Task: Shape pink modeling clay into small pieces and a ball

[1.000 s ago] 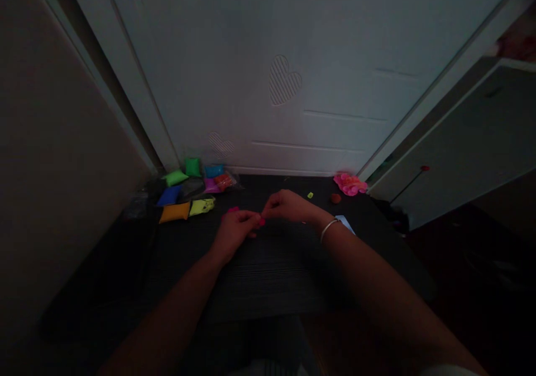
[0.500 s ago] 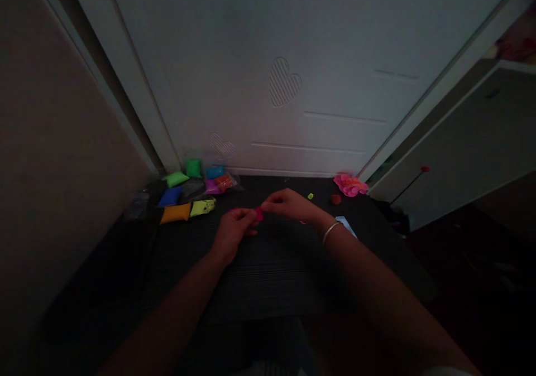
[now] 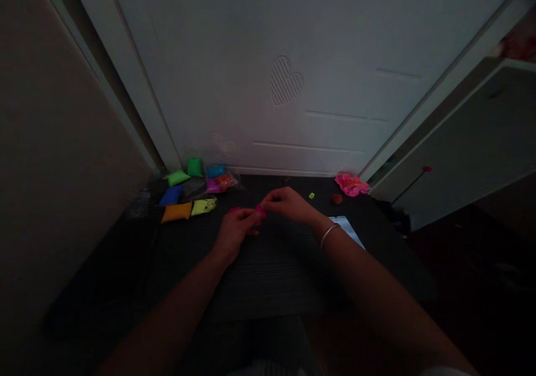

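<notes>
Over the dark table [image 3: 268,278], a small bright pink piece of what looks like modelling clay [image 3: 261,211] is between my two hands. My left hand [image 3: 235,230] is closed on it, with more pink showing behind the knuckles. From the right, the fingertips of my right hand [image 3: 287,204] pinch at the edge of the same piece. Its exact shape is mostly hidden by the fingers and the dim light. A ruffled pink flower-like shape [image 3: 352,185] lies at the far right, near a small reddish lump [image 3: 337,198] and a tiny yellow bit [image 3: 311,196].
Packets in orange [image 3: 176,212], yellow [image 3: 204,207], blue [image 3: 171,195] and green [image 3: 194,167] lie at the back left. Beside them is a clear bag [image 3: 234,182] with coloured packets. A pale sheet [image 3: 349,231] lies behind my right wrist. A white panel [image 3: 234,75] rises behind the table.
My right hand and forearm have shifted slightly left, and more of the pale sheet shows. The fingers of both hands stay at the pink piece.
</notes>
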`<state>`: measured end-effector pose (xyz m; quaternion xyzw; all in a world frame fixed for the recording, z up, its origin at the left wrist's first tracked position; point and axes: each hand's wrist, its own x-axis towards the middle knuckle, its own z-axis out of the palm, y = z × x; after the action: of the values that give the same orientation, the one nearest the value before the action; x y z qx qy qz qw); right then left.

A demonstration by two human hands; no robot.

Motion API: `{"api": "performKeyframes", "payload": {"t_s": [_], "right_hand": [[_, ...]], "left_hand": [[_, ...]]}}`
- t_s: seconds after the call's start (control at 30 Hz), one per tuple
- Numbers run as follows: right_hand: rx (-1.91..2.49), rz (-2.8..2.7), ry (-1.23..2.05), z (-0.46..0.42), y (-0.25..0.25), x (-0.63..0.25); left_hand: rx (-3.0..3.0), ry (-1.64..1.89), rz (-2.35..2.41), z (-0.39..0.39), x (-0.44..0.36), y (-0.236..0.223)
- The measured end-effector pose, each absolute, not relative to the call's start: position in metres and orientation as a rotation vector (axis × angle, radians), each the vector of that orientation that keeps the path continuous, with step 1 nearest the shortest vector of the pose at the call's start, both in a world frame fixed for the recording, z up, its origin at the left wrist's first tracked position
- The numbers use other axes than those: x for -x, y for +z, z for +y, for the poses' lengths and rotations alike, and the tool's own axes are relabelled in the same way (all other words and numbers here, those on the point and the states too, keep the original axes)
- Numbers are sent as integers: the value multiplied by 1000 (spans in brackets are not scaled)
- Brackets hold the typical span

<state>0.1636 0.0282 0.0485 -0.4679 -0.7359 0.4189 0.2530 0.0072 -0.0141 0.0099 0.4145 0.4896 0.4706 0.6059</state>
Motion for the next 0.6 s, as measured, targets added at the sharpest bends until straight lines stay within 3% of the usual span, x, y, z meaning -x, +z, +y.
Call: {"api": "performKeyframes", "payload": {"t_s": [0.6], "right_hand": [[1231, -1841, 1059, 19, 40, -154]], "left_hand": [[-933, 1163, 1121, -14, -7, 8]]}}
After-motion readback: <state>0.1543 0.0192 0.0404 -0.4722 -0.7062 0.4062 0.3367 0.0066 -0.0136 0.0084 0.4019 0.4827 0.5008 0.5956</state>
